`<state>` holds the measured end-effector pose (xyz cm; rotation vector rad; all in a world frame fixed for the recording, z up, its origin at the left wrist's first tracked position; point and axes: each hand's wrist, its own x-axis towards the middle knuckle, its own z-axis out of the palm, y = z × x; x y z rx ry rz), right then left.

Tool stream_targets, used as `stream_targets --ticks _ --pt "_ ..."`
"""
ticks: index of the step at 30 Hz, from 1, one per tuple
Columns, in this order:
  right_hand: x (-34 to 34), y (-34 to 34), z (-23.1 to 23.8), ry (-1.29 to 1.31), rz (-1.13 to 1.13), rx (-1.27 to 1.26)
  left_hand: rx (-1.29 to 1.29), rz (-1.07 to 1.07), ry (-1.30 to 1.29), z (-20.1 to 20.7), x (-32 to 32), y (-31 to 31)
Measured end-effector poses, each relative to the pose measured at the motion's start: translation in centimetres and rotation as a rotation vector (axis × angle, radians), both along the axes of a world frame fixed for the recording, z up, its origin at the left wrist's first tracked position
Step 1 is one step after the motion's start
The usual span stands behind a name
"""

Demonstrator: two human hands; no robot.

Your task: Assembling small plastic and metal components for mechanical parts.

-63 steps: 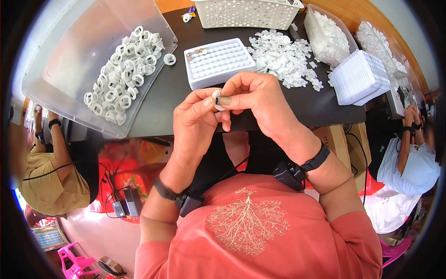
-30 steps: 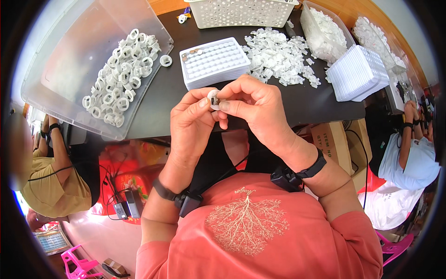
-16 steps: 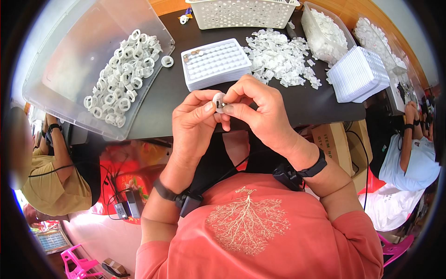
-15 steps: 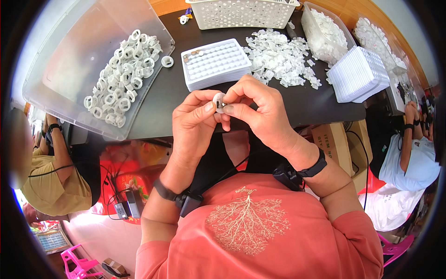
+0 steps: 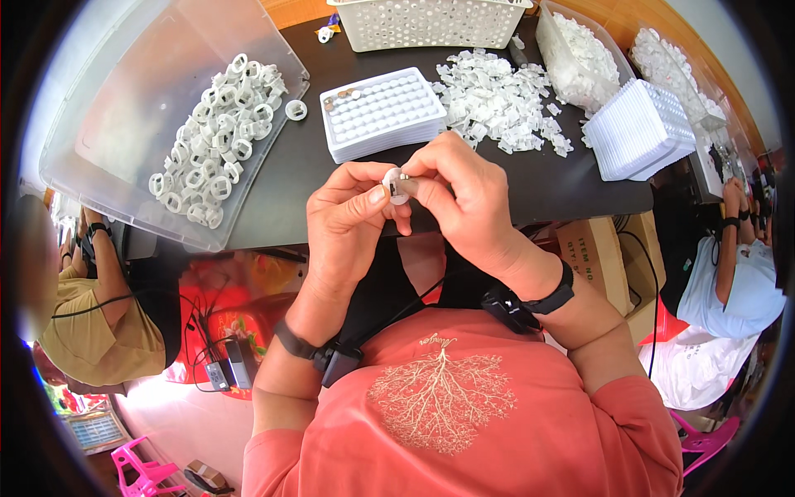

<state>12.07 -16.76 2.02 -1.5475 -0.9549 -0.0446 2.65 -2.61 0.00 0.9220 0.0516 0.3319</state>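
Observation:
Between thumb and fingers, my left hand grips a small round white plastic piece with a dark slot in it, held just past the table's front edge. My right hand is closed in a pinch against the piece's right side; what its fingertips hold, if anything, is too small and covered to make out. Beyond my hands stands a stack of white dimpled trays, with a few small brown and white discs in the top one's left corner. One similar round piece lies alone beside the clear bin.
A clear plastic bin at left contains many round white pieces. Small flat white pieces are heaped right of the trays. Behind are a white perforated basket and a filled clear tub. Ridged white trays lean at right. People sit on both sides.
My right fingertips have shifted slightly on the round piece, which has turned a little. My left hand keeps nearly the same place and grip.

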Motion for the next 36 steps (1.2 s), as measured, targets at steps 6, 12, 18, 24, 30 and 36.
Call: stream_targets --ticks 6,12,18,24,30,36 --pt "-0.1 0.3 0.1 -0.352 -0.065 0.025 -0.018 -0.006 -0.013 -0.1 0.0 0.0" --pt "-0.6 0.1 0.3 -0.281 -0.076 0.005 -0.026 -0.015 -0.023 -0.1 0.1 0.1" --pt "-1.1 0.0 0.3 -0.23 -0.085 -0.004 -0.008 -0.012 -0.034 -0.1 0.0 0.1" --pt "-0.8 -0.4 0.3 -0.192 -0.028 0.031 -0.039 -0.016 -0.036 0.0 0.0 0.0" --pt "-0.3 -1.3 0.7 0.191 0.188 -0.022 -0.008 -0.038 -0.044 -0.4 0.0 0.2" --pt "0.4 -1.5 0.9 0.188 0.209 -0.06 0.048 0.004 -0.014 -0.1 0.1 -0.1"
